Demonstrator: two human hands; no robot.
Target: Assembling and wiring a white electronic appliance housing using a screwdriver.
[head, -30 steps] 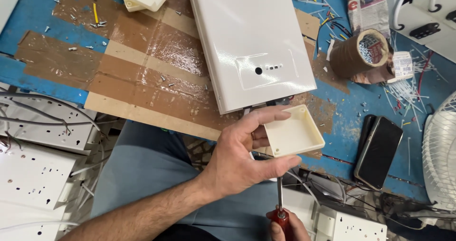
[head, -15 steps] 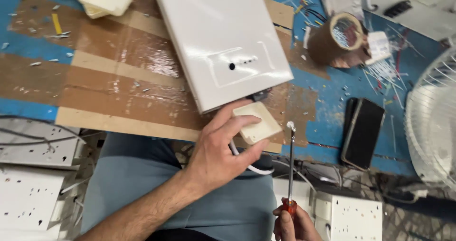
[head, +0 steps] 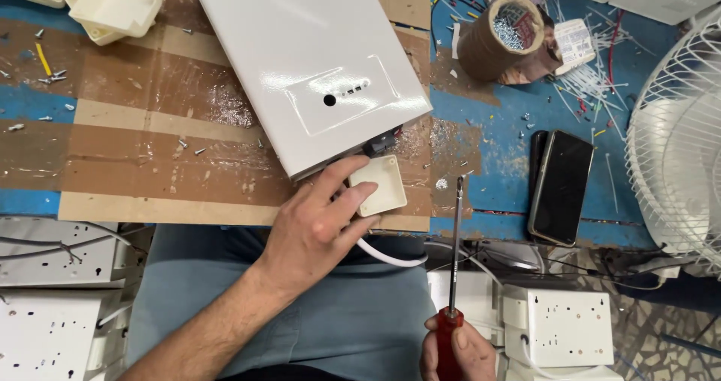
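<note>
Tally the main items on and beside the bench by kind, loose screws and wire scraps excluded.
Large white enclosure: 1
Small cream boxes: 2
Screwdriver: 1
Tape roll: 1
Phone: 1
Fan: 1
Total: 7

Left hand (head: 312,227) presses small cream box (head: 379,186) against white casing (head: 300,51) edge. Right hand (head: 458,351) holds red-handled screwdriver (head: 453,268) upright, tip beside box.

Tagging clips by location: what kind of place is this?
Likely a small electrical assembly or repair bench. A worn blue table patched with brown tape is strewn with wire offcuts and screws; white socket boxes sit stacked below; the right hand holds a screwdriver.
</note>
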